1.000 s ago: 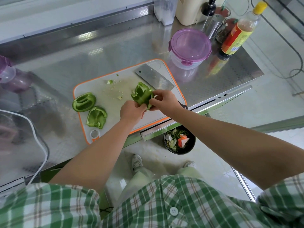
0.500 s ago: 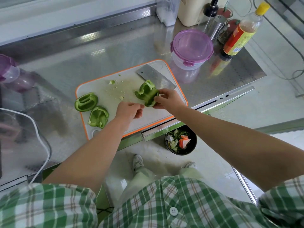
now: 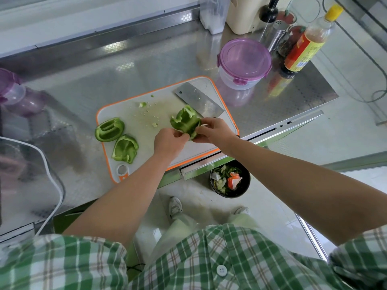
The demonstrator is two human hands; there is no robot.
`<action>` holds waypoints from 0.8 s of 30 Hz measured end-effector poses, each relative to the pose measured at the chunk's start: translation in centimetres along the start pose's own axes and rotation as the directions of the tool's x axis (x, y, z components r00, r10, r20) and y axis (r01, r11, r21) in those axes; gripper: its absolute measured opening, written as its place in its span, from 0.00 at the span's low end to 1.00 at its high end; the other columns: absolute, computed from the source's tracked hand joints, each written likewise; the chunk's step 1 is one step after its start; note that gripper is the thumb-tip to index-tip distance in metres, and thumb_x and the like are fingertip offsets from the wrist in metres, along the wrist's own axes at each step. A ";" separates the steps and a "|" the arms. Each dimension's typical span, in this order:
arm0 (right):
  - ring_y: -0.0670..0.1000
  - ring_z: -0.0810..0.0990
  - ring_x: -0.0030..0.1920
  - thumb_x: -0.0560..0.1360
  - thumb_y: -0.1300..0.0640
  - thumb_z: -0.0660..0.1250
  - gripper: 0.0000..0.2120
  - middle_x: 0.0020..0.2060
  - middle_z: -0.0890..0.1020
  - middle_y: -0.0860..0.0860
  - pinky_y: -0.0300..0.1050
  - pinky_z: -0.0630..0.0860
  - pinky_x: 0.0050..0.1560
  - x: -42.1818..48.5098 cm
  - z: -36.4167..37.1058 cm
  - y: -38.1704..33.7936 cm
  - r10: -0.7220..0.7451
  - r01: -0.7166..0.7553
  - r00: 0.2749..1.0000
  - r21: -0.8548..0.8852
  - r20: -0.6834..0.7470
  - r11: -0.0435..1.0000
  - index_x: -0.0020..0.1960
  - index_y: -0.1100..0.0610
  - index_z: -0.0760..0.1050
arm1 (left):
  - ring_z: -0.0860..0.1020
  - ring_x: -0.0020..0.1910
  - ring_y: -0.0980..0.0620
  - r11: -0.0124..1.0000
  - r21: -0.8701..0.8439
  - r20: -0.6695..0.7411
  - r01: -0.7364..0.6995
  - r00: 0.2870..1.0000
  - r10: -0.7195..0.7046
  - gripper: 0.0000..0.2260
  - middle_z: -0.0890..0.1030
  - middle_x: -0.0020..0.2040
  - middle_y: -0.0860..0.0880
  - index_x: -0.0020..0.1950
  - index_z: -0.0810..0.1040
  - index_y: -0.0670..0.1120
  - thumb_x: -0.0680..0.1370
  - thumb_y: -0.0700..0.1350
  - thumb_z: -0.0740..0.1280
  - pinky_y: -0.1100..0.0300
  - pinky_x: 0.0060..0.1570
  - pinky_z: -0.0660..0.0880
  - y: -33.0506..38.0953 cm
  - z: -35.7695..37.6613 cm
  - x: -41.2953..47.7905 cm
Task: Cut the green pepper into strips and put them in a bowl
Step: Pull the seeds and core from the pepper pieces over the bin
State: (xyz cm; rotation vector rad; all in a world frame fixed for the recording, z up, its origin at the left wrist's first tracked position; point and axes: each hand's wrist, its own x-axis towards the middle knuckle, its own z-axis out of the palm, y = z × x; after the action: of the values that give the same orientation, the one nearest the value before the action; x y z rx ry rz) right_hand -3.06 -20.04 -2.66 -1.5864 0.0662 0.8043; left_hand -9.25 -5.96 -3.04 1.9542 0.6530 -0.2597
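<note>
Both hands pinch one hollow green pepper piece [image 3: 185, 122] over the near right part of the orange-rimmed white cutting board [image 3: 167, 101] — the left hand [image 3: 169, 142] grips its near edge, the right hand [image 3: 215, 130] its right side. Two more green pepper pieces [image 3: 117, 139] lie by the board's left edge — a steel cleaver blade [image 3: 198, 100] rests at its far right corner.

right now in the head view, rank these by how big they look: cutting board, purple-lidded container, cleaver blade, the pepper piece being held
1. cutting board
2. purple-lidded container
3. cleaver blade, its near end hidden
4. held pepper piece, partly hidden, so its gap to the blade is unsure
</note>
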 end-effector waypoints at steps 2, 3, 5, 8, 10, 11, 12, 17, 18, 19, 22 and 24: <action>0.59 0.84 0.44 0.76 0.69 0.61 0.09 0.41 0.83 0.60 0.52 0.81 0.53 0.0 0.0 -0.2 0.018 -0.018 0.999 -0.008 -0.046 1.000 0.47 0.59 0.77 | 0.71 0.31 0.47 0.999 -0.039 0.010 -0.006 1.000 0.006 0.14 0.77 0.28 0.44 0.28 0.77 0.41 0.71 0.47 0.68 0.55 0.37 0.68 0.2 0.0 -0.2; 0.60 0.84 0.44 0.76 0.69 0.61 0.08 0.41 0.82 0.60 0.52 0.81 0.53 0.0 0.1 -0.3 0.029 -0.030 0.997 -0.020 -0.069 0.999 0.46 0.59 0.77 | 0.72 0.31 0.48 0.996 -0.085 0.018 0.004 1.000 -0.002 0.15 0.77 0.29 0.44 0.30 0.78 0.39 0.69 0.50 0.69 0.55 0.37 0.68 0.4 0.0 -0.3; 0.60 0.84 0.45 0.76 0.67 0.62 0.07 0.42 0.81 0.59 0.52 0.82 0.50 0.0 0.2 -0.6 0.043 -0.048 0.995 -0.050 -0.091 0.998 0.46 0.59 0.76 | 0.72 0.32 0.48 0.985 -0.174 0.023 0.018 1.000 -0.014 0.18 0.77 0.29 0.45 0.33 0.79 0.38 0.69 0.54 0.70 0.54 0.38 0.69 0.7 0.0 -0.2; 0.57 0.83 0.47 0.77 0.65 0.61 0.07 0.47 0.80 0.59 0.48 0.83 0.44 -0.2 0.8 -0.8 0.088 -0.092 0.993 -0.060 -0.074 0.994 0.52 0.57 0.75 | 0.72 0.32 0.49 0.950 -0.309 -0.022 0.033 0.999 -0.042 0.15 0.75 0.29 0.46 0.33 0.77 0.42 0.75 0.49 0.71 0.56 0.38 0.68 1.2 0.0 -0.2; 0.55 0.82 0.46 0.79 0.64 0.58 0.10 0.51 0.79 0.59 0.45 0.82 0.37 -0.1 1.5 -0.7 0.147 -0.148 0.986 -0.003 -0.080 0.989 0.56 0.55 0.73 | 0.73 0.29 0.54 0.928 -0.370 -0.043 0.035 0.998 -0.055 0.12 0.75 0.27 0.50 0.34 0.77 0.43 0.77 0.44 0.70 0.61 0.36 0.70 1.3 0.1 -0.2; 0.54 0.82 0.44 0.79 0.64 0.57 0.11 0.52 0.79 0.59 0.43 0.81 0.34 0.0 1.8 -0.7 0.170 -0.167 0.980 0.039 -0.100 0.985 0.58 0.54 0.73 | 0.74 0.28 0.57 0.919 -0.393 -0.039 0.039 0.997 -0.059 0.11 0.76 0.26 0.52 0.34 0.78 0.44 0.77 0.43 0.69 0.65 0.34 0.71 1.6 0.3 -0.2; 0.53 0.81 0.43 0.80 0.63 0.56 0.12 0.52 0.79 0.59 0.42 0.79 0.32 0.2 2.2 -0.7 0.186 -0.177 0.974 0.080 -0.128 0.981 0.60 0.55 0.73 | 0.74 0.28 0.58 0.898 -0.435 -0.027 0.057 0.997 -0.076 0.10 0.77 0.27 0.53 0.36 0.79 0.44 0.78 0.42 0.69 0.66 0.34 0.72 1.8 0.5 -0.3; 0.51 0.75 0.36 0.80 0.61 0.53 0.12 0.40 0.76 0.54 0.42 0.77 0.33 1.1 3.0 -0.8 0.176 -0.165 0.951 0.063 -0.253 0.984 0.55 0.56 0.75 | 0.74 0.36 0.53 0.663 -0.719 0.082 0.206 0.974 -0.214 0.07 0.76 0.37 0.44 0.42 0.78 0.39 0.79 0.38 0.66 0.62 0.40 0.74 2.8 1.4 -0.3; 0.51 0.74 0.35 0.80 0.62 0.53 0.11 0.38 0.75 0.54 0.41 0.77 0.33 1.2 3.0 -0.8 0.172 -0.165 0.951 0.049 -0.256 0.985 0.53 0.56 0.75 | 0.74 0.36 0.52 0.637 -0.740 0.096 0.216 0.971 -0.218 0.07 0.76 0.38 0.44 0.42 0.78 0.39 0.79 0.37 0.66 0.63 0.40 0.75 2.9 1.4 -0.4; 0.51 0.73 0.34 0.80 0.62 0.53 0.11 0.37 0.75 0.54 0.41 0.76 0.31 1.3 3.0 -0.8 0.170 -0.165 0.952 0.041 -0.256 0.985 0.52 0.56 0.75 | 0.74 0.36 0.52 0.614 -0.757 0.107 0.224 0.969 -0.221 0.07 0.76 0.38 0.44 0.42 0.78 0.39 0.79 0.37 0.65 0.64 0.39 0.75 2.9 1.4 -0.4; 0.50 0.71 0.30 0.80 0.65 0.53 0.11 0.35 0.74 0.54 0.39 0.74 0.29 1.3 2.9 -0.9 0.156 -0.158 0.954 0.015 -0.254 0.987 0.51 0.58 0.75 | 0.74 0.36 0.52 0.556 -0.794 0.133 0.248 0.962 -0.240 0.07 0.77 0.39 0.44 0.42 0.77 0.38 0.80 0.36 0.65 0.65 0.37 0.76 3.0 1.2 -0.4; 0.50 0.71 0.28 0.78 0.67 0.54 0.12 0.34 0.75 0.55 0.39 0.74 0.28 1.3 2.8 -1.1 0.142 -0.145 0.958 0.006 -0.251 0.989 0.52 0.60 0.75 | 0.75 0.36 0.52 0.528 -0.809 0.141 0.259 0.957 -0.254 0.07 0.77 0.39 0.44 0.43 0.77 0.38 0.80 0.36 0.64 0.66 0.36 0.77 3.0 1.1 -0.3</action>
State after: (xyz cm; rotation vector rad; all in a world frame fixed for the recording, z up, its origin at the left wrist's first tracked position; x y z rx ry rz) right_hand -2.83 -16.85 -2.29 -1.7029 0.3635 0.7122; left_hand -7.78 -8.03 -1.12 0.9290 0.8658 -0.0973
